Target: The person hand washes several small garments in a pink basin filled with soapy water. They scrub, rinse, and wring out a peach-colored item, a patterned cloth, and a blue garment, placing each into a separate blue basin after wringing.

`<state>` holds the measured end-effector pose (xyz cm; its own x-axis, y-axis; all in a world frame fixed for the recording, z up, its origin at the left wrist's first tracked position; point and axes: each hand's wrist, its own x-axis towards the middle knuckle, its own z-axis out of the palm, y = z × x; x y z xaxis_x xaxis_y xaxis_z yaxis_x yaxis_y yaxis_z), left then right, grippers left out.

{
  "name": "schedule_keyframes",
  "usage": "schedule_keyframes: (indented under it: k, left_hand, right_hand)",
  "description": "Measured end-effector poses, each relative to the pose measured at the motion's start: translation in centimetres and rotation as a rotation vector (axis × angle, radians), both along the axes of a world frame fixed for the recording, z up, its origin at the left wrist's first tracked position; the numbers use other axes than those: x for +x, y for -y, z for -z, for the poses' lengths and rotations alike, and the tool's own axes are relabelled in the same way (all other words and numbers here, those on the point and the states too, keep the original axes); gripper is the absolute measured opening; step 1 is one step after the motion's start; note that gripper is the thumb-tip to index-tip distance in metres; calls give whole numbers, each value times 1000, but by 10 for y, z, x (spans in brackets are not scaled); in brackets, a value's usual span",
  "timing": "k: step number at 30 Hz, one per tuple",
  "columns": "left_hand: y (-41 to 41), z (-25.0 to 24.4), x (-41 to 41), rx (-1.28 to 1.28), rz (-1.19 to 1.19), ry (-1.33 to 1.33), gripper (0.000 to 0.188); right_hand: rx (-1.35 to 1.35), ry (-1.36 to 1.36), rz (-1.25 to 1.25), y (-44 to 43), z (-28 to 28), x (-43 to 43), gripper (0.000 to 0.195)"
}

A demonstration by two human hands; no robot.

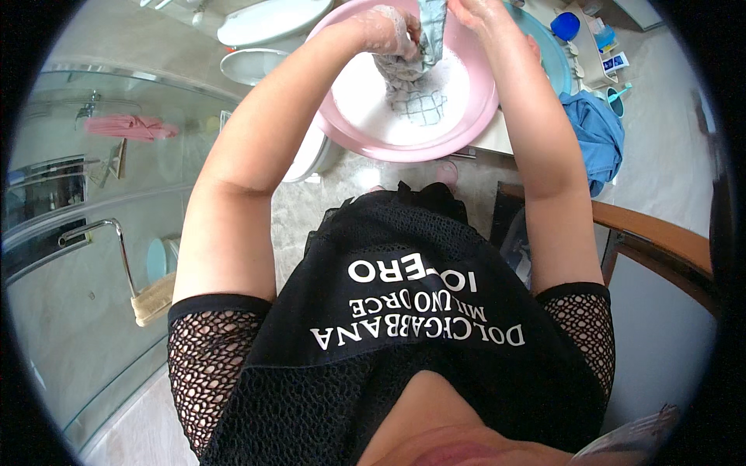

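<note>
A wet grey-and-white checked cloth (417,96) hangs into white suds inside a pink plastic basin (408,152). My left hand (393,32), coated in foam, grips the bunched middle of the cloth above the water. At the top edge of the view, my right hand (475,13) pinches a raised, light blue-grey end of it. Part of that hand and the top of the cloth are cut off by the picture's edge. The lower end of the cloth lies partly under foam.
A teal basin (551,43) stands right of the pink one. Blue fabric (595,137) drapes over the counter beside a cup with a toothbrush (615,100). To the left are a white basin (253,65) and a glass shower panel (116,204). A wooden edge (653,233) juts in at right.
</note>
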<state>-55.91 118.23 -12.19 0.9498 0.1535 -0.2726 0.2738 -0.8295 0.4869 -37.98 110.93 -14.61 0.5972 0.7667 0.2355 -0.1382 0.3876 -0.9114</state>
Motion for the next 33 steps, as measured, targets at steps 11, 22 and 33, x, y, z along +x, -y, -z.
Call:
schedule_keyframes:
  k: [11,22,33]
  left_hand:
    - [-46,-93,-28,107,170,-11,42]
    - [-73,-147,-30,-273,-130,190,37]
    - [-107,-245,-42,-254,-134,672,34]
  right_hand:
    - [-461,420,204,78,-72,24,30]
    - [-917,1313,-262,119,-205,-16,30]
    - [-416,1115,201,74,-292,-10,23]
